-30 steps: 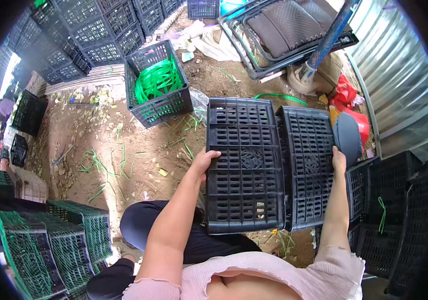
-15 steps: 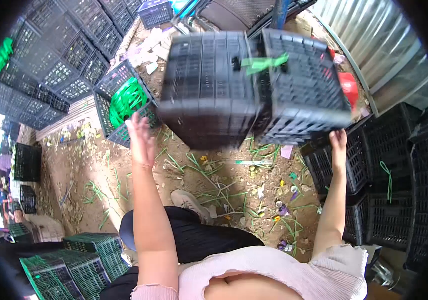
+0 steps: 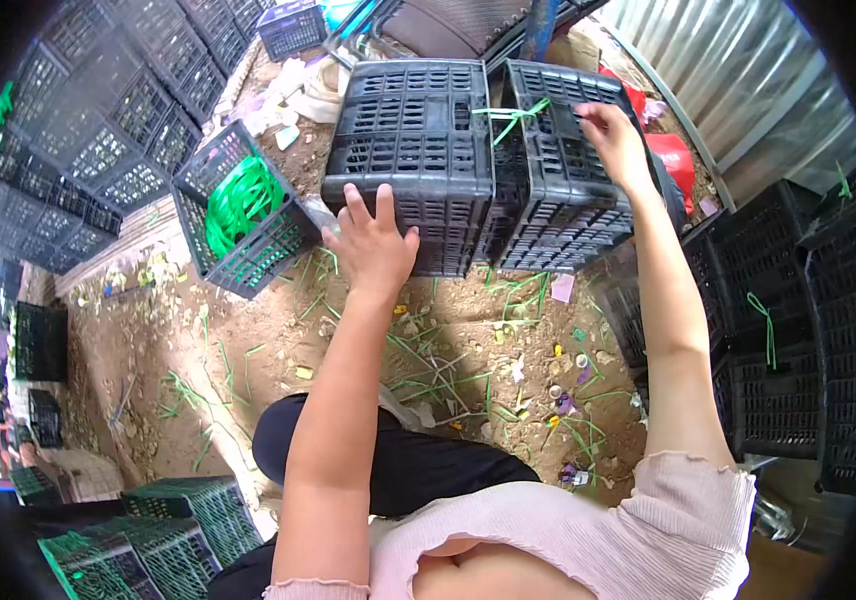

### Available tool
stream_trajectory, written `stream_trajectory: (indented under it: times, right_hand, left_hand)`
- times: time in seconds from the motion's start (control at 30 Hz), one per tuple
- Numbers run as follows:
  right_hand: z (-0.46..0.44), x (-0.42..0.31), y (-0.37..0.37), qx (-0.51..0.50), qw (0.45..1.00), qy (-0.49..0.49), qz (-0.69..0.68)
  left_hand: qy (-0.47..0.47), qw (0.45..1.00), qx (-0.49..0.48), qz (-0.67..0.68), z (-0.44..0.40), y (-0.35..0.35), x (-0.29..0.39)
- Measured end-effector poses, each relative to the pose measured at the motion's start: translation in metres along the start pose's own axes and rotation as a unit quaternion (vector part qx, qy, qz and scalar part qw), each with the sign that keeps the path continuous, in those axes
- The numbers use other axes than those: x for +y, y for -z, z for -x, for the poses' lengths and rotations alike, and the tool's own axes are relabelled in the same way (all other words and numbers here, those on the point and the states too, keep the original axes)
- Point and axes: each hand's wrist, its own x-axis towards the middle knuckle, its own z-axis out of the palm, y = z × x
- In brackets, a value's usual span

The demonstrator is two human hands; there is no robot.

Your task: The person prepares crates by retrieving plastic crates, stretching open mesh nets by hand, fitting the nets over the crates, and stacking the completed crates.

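Two black plastic crates, a left one point(image 3: 410, 125) and a right one point(image 3: 566, 140), stand side by side on the dirt ground, with a narrow gap between them. A green strap point(image 3: 514, 114) is knotted across their tops. My left hand point(image 3: 373, 243) is open, fingers spread at the near wall of the left crate; its fingertips reach the upper edge. Over the right end of the right crate is my right hand point(image 3: 616, 145), open with fingers loosely bent and nothing in them. Whether it touches the crate, I cannot tell.
Left of the pair, a crate point(image 3: 210, 180) holds a bundle of green straps point(image 3: 245, 205). Stacked crates point(image 3: 98, 120) rise at the far left, more crates point(image 3: 773, 400) at the right. Strap scraps and litter point(image 3: 448, 370) cover the ground. A corrugated metal wall point(image 3: 748, 90) runs behind.
The tied crates, blurred and tilted before, now sit still on the ground. My left hand came right onto the left crate; my right hand moved from the lower corner up over the right crate.
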Motion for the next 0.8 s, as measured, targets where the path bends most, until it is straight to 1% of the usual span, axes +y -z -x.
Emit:
stream_trajectory:
  times: [0.03,0.07,0.17,0.2,0.23,0.3,0.33,0.37,0.43,0.47,0.5,0.57,0.6,0.63,0.67,0.7,0.73,0.77,0.8]
  right_hand:
    - [-0.014,-0.001,-0.011,-0.026,1.000,0.004,0.012]
    - [-0.024,-0.002,-0.021,-0.058,0.998,0.020,-0.010]
    - [-0.046,-0.015,-0.051,-0.176,0.982,0.062,-0.010]
    - [-0.050,-0.016,-0.062,-0.187,0.978,0.088,0.009]
    - [-0.053,-0.015,-0.066,-0.209,0.967,0.111,0.092]
    - [-0.062,-0.012,-0.069,-0.196,0.966,0.090,0.140]
    - [-0.064,-0.008,-0.072,-0.184,0.972,0.088,0.120]
    - [-0.063,-0.004,-0.071,-0.165,0.982,0.051,0.071]
    - [-0.063,0.009,-0.070,-0.133,0.990,-0.021,0.042]
    - [-0.063,0.024,-0.078,-0.130,0.990,-0.057,-0.011]
    - [-0.052,0.000,-0.074,-0.112,0.973,-0.120,-0.162]
    - [-0.053,-0.015,-0.079,-0.077,0.939,-0.172,-0.288]
    - [-0.057,-0.016,-0.084,-0.072,0.944,-0.188,-0.260]
    - [-0.061,-0.018,-0.091,-0.038,0.979,-0.142,-0.141]
    - [-0.064,-0.015,-0.090,-0.053,0.990,-0.068,-0.116]
    - [-0.068,-0.012,-0.089,-0.068,0.994,0.008,-0.090]
    - [-0.070,-0.017,-0.077,-0.116,0.991,0.047,0.041]
    - [-0.067,-0.012,-0.071,-0.144,0.976,0.107,0.120]
    - [-0.059,-0.010,-0.067,-0.163,0.969,0.086,0.165]
  left_hand:
    - [0.005,1.000,-0.015,-0.014,0.001,0.003,-0.004]
    - [0.012,0.999,-0.040,-0.026,0.003,0.007,-0.008]
    - [0.003,0.999,-0.039,-0.016,0.001,0.011,-0.016]
    - [0.008,0.999,-0.049,-0.009,0.001,0.015,-0.015]
    - [0.014,0.998,-0.064,0.001,0.000,0.017,-0.015]
    - [0.019,0.997,-0.070,0.018,0.001,0.015,-0.015]
    - [0.015,0.997,-0.073,0.022,0.001,0.016,-0.016]
    - [0.016,0.997,-0.073,0.019,0.001,0.017,-0.016]
    - [0.015,0.997,-0.071,0.015,0.000,0.019,-0.013]
    - [0.013,0.997,-0.079,0.000,-0.003,0.022,-0.011]
    - [-0.018,0.998,-0.065,-0.001,-0.006,0.026,-0.006]
    - [-0.075,0.997,-0.036,-0.005,-0.015,0.030,0.007]
    - [-0.103,0.993,-0.026,0.056,-0.017,0.024,0.018]
    - [-0.135,0.984,-0.016,0.117,-0.018,0.018,0.030]
    - [-0.132,0.979,-0.079,0.137,-0.018,0.011,0.040]
    - [-0.133,0.979,-0.092,0.125,-0.015,0.010,0.045]
    - [-0.133,0.984,-0.060,0.098,-0.015,-0.001,0.048]
    - [-0.131,0.988,-0.029,0.071,-0.013,-0.012,0.051]
    - [-0.130,0.988,-0.031,0.072,-0.011,-0.014,0.052]
